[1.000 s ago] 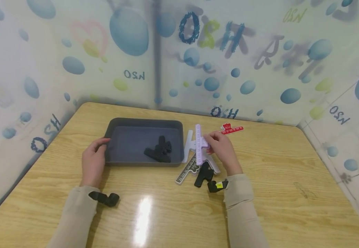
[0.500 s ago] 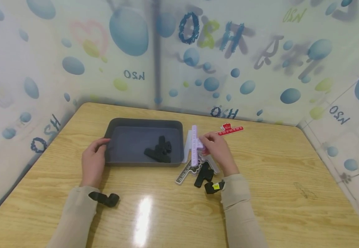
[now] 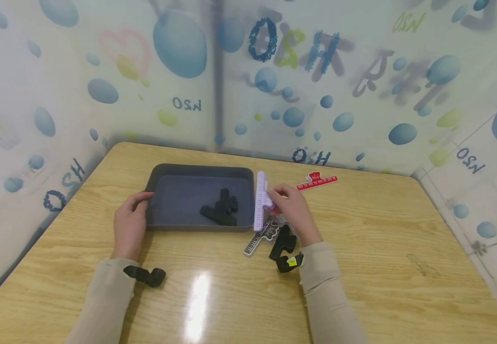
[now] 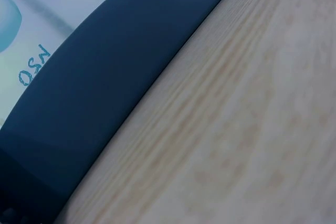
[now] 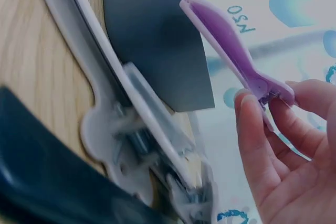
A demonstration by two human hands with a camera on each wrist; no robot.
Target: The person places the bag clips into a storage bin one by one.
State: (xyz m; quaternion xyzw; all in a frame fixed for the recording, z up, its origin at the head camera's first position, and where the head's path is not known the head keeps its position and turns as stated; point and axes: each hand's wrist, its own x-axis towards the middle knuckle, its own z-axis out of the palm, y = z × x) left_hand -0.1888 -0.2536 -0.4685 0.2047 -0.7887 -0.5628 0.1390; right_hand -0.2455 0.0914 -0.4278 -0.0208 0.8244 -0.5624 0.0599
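Observation:
My right hand point(image 3: 293, 210) pinches a light purple piano-key clip point(image 3: 259, 203) by its handle, held upright at the right edge of a dark grey tray point(image 3: 179, 228). In the right wrist view the purple clip point(image 5: 226, 35) hangs in the air between thumb and fingers, above other clips. My left hand point(image 3: 130, 222) grips the left wall of the tray. Inside the tray, toward its right, lie black clips point(image 3: 220, 210). Below the right hand, a black-and-white piano-key clip point(image 3: 259, 236) and a black clip point(image 3: 283, 241) lie on the table; a pale clip is mostly hidden.
A red piano-key clip point(image 3: 317, 181) lies farther back on the wooden table point(image 3: 381, 248). Patterned white walls point(image 3: 338, 86) stand behind and beside the table. The tray's dark outer wall point(image 4: 115, 61) fills much of the left wrist view.
My right hand has carried the purple clip leftward, from over the loose clips to the tray's right rim. The left hand and the tray have stayed in place.

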